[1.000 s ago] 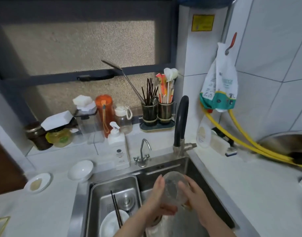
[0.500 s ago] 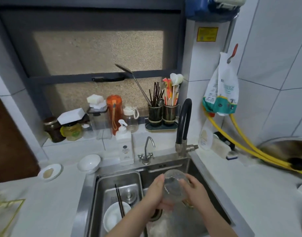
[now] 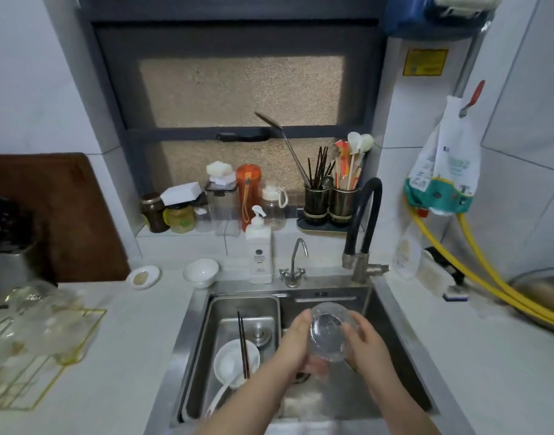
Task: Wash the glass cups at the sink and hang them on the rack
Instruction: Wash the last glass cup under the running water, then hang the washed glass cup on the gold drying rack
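Both your hands, left hand and right hand, clasp one glass cup between them over the sink, so washing looks unfinished. Far to their left, blurred cups already sit by the gold wire rack; this one is not yet hung.

Clear textured glass cup, steel-grey sink, black faucet, orange bottle, yellow hoses.

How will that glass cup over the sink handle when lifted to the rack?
Probably slippery: the glass cup looks wet, held between left hand and right hand. Likely fragile, being thin clear glass above the steel sink. Its round body may roll if laid sideways.
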